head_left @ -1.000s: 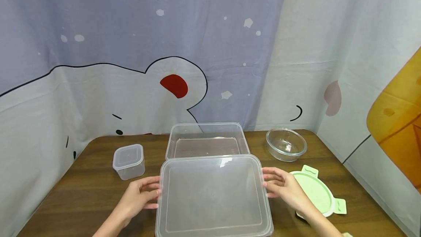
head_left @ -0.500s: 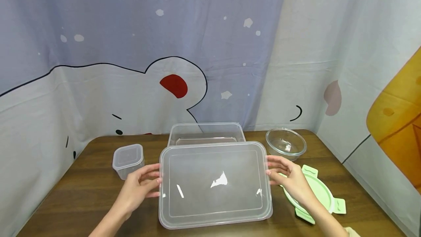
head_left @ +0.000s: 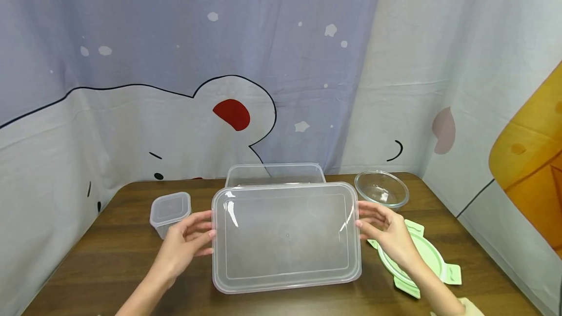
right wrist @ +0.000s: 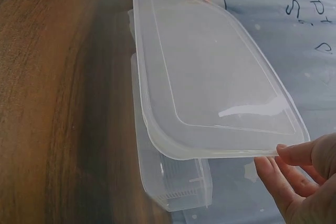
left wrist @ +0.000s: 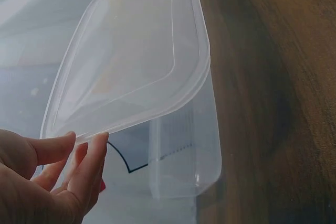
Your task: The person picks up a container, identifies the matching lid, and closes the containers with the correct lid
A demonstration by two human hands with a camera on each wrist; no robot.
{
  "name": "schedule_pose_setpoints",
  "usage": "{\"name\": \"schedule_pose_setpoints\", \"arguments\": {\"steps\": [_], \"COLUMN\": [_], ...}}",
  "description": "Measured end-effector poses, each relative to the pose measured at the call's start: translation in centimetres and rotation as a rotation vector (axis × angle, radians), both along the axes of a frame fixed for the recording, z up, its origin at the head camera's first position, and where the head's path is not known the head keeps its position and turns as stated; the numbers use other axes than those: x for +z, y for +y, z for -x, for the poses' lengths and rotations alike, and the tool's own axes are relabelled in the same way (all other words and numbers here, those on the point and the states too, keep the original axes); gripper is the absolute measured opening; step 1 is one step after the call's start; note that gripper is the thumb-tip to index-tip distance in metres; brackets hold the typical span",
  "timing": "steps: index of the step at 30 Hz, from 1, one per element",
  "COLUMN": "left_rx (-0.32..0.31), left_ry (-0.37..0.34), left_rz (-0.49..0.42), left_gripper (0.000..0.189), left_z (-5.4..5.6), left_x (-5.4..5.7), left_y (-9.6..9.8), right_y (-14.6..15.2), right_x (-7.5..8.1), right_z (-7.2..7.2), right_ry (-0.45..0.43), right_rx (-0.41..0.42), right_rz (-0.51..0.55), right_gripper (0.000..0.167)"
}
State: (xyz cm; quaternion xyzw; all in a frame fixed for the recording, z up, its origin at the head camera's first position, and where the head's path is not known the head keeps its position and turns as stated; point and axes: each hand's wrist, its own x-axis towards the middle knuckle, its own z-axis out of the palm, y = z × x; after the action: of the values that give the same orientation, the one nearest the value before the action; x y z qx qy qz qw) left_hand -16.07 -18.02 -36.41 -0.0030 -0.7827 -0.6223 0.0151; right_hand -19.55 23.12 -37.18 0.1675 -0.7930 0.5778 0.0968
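Both hands hold a large rectangular translucent lid (head_left: 287, 247) up by its short sides, its face tilted toward the head camera. My left hand (head_left: 184, 245) pinches the left edge between thumb and fingers; the left wrist view shows the thumb on the lid's (left wrist: 126, 56) rim. On the opposite edge my right hand (head_left: 388, 233) pinches the same way, thumb in front and fingers behind. A clear rectangular container (head_left: 276, 172), without a cover, stands behind the lid, which hides most of it in the head view. Its side wall (right wrist: 178, 182) shows below the lid in the right wrist view.
A small square container (head_left: 170, 208) with its lid on stands left, partly behind the left hand. At the back right is a round glass bowl (head_left: 381, 189). A round green lid with flaps (head_left: 428, 257) lies under the right forearm on the wooden table (head_left: 96, 257). Printed curtains hang behind.
Both hands have raised the large lid away from the front edge and tipped its face more upright. It now overlaps more of the clear container in the head view.
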Motion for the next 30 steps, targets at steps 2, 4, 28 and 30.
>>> {"name": "schedule_pose_setpoints", "arguments": {"steps": [2,4,28,30], "left_rx": [0.0,0.003,0.056,0.05], "left_ry": [0.006,0.015,0.255,0.27], "left_rz": [0.003,0.0,0.002,-0.006], "left_gripper": [0.048,0.048,0.038,0.037], "left_z": [0.0,0.0,0.5,0.6], "left_x": [0.1,0.3,2.2,2.3], "left_y": [0.0,0.0,0.3,0.3], "right_y": [0.0,0.0,-0.3,-0.3], "right_x": [0.1,0.2,2.0,2.2], "right_z": [0.1,0.1,1.0,1.1], "right_ry": [0.01,0.018,0.239,0.261], "right_rx": [-0.004,-0.006,0.017,0.02], "right_rz": [0.002,0.011,0.181,0.187], "right_gripper": [0.041,0.041,0.039,0.039]}}
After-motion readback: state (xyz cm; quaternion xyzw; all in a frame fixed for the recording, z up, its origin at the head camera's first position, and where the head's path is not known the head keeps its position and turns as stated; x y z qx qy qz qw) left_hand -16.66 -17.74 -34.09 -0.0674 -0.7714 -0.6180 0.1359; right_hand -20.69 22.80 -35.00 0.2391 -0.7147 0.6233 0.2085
